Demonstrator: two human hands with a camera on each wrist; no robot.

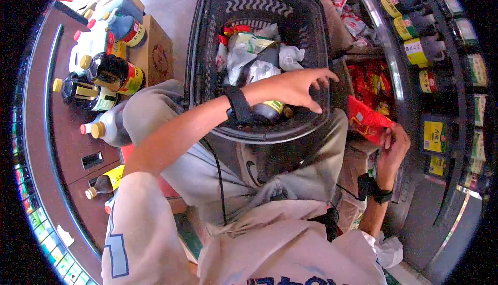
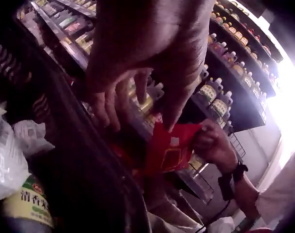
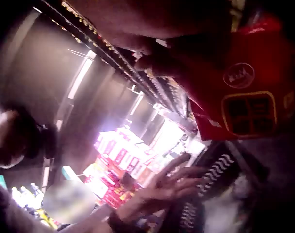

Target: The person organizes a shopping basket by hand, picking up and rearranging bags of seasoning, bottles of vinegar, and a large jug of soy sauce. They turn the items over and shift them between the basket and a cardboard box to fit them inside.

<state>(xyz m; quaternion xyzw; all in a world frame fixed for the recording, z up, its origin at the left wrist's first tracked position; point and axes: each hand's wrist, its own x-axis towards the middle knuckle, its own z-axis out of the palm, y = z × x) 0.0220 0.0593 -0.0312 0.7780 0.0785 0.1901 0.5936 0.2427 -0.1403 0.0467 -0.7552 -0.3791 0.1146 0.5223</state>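
My right hand grips a red printed packet by its edge, just right of the basket. In the right wrist view the packet shows a round logo and a yellow-framed square. My left hand reaches across the black basket with fingers spread and nothing in them. Its thumb overlaps the packet in the left wrist view, while the head view shows them apart. Under the left forearm, white plastic bags and a yellow-labelled bottle lie in the basket.
To the right, an open carton holds more red packets. Shelves with dark bottles line the right side. On the left, several large bottles stand by a cardboard box. The basket sits between the person's knees.
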